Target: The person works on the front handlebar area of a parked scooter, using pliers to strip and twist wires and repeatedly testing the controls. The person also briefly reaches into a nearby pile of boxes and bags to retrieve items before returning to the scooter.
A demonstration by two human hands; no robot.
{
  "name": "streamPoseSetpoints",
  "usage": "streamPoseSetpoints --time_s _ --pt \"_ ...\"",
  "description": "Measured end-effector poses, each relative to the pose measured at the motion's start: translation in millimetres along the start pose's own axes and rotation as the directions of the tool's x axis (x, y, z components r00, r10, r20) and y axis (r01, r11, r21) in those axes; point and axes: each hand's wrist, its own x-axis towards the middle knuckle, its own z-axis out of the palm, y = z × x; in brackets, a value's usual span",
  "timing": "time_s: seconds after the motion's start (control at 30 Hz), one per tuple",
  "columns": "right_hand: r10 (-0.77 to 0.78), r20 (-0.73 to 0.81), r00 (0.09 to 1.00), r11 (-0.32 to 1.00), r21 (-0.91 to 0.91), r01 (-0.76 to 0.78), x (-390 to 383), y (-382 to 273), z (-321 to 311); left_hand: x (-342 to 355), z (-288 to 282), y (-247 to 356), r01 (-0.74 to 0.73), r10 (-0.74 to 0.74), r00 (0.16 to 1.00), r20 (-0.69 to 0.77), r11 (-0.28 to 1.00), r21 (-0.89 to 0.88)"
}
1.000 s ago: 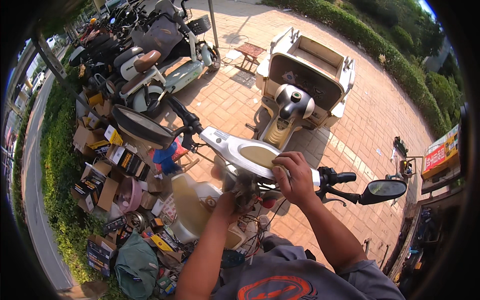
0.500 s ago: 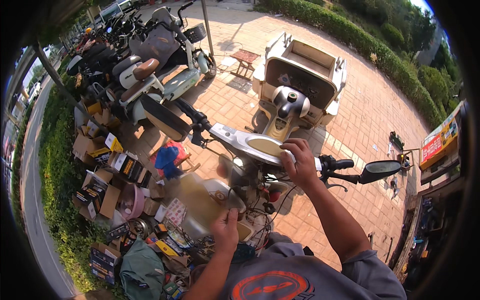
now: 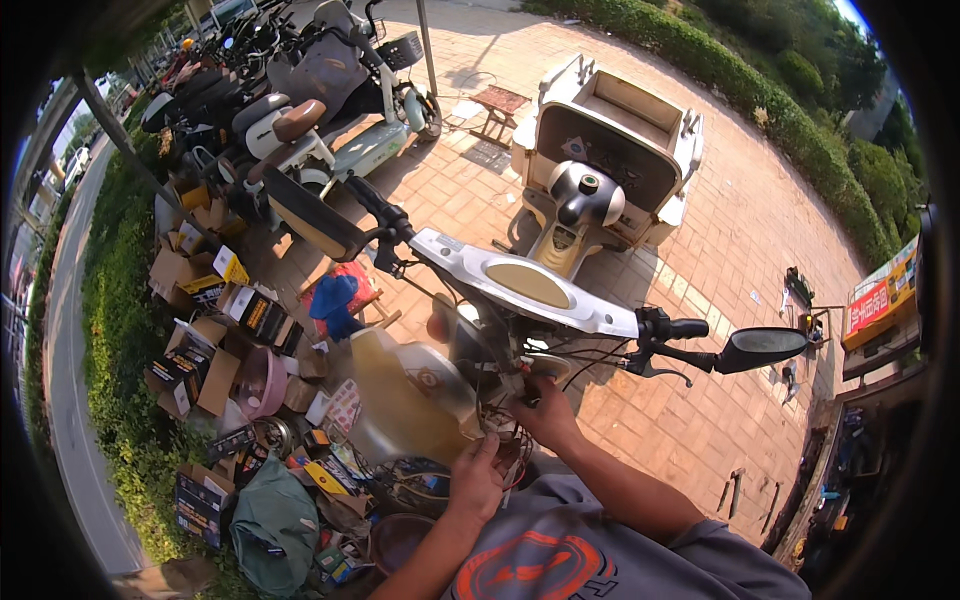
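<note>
A cream-and-gold plastic front panel [image 3: 405,392] hangs loose below the handlebar of an electric vehicle, off to its left side. The thumb and fingers of my left hand [image 3: 478,478] are closed at the panel's lower right edge. Beneath the silver handlebar cover [image 3: 590,312], my right hand [image 3: 548,415] reaches in among exposed wires [image 3: 512,430]. Its fingers are bent together, and what they hold is hidden. A brake lever [image 3: 668,372] and a round mirror [image 3: 765,346] stick out at the bar's right end.
Open cartons [image 3: 190,365], a pink basin [image 3: 262,383] and a green cloth bag [image 3: 275,530] crowd the ground at left. A blue cloth [image 3: 335,305] lies on a red stool. Ahead stands a cargo tricycle [image 3: 615,150]; parked scooters [image 3: 350,150] fill the far left.
My right hand has left the handlebar cover and come down to the wires beneath it. My left hand has shifted slightly right and down. The view has tilted a little.
</note>
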Motion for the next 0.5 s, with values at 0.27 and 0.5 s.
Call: streamPoseSetpoints --time_s 0.27,0.5 --pt "-0.015 0.304 0.952 0.919 0.379 -0.106 15.5 24.1 -27.2 17.5 7.7 7.0 -0.093 0.106 0.974 -0.201 0.993 0.071" --pt "0.036 0.552 0.833 0.94 0.263 -0.215 -8.4 59.7 -46.1 -16.0 11.7 -18.6 -0.256 0.259 0.957 -0.128 0.966 0.036"
